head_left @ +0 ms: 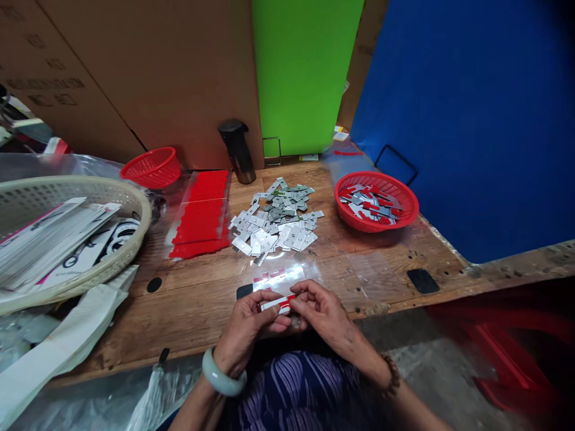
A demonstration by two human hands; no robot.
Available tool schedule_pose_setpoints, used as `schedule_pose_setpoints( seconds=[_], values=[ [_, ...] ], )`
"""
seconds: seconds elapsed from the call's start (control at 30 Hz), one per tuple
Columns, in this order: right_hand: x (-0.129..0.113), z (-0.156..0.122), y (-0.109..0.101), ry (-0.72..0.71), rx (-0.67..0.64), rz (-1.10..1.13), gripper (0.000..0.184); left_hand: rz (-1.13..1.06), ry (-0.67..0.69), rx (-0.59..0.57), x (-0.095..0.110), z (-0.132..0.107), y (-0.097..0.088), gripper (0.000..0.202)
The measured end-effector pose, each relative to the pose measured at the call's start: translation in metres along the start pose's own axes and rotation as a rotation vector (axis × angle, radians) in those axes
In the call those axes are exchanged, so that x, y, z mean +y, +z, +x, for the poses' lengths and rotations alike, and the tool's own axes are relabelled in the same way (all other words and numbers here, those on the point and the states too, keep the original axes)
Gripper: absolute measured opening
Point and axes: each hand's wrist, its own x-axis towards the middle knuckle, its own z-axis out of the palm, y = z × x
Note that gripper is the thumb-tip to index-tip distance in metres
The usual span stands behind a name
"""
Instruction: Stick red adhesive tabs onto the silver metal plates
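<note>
Red-and-white strip [284, 304] sits pinched by the fingers of both left hand [246, 320] and right hand [327, 312], at the surface's [193, 311] near edge, probably to steady it; metal plates [294, 233] lie heaped beyond, seemingly for easy reach.

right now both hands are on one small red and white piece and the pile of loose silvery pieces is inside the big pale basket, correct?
Not quite: the head view shows the pile of loose silvery pieces lying on the wooden table, not inside the big pale basket. Both hands are indeed on one small red and white piece.
</note>
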Motion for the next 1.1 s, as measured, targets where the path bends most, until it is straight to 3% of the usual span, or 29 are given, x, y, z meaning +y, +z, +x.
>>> schedule_pose_setpoints(
  seconds=[0.27,0.6,0.8,1.1],
  values=[
    [-0.004,0.007,0.009,0.099,-0.096,0.248,0.030,0.011,0.056,-0.029,-0.002,-0.005,-0.007,0.035],
    [0.006,0.013,0.011,0.114,-0.070,0.313,0.027,0.030,0.059,-0.009,0.002,-0.005,-0.010,0.040],
    [0.007,0.013,0.011,0.071,-0.109,0.267,0.037,0.036,0.059,0.002,0.001,-0.003,-0.011,0.039],
    [0.004,0.016,0.005,0.092,-0.130,0.152,0.032,0.080,0.078,-0.018,0.001,-0.002,-0.003,0.035]
  ],
)
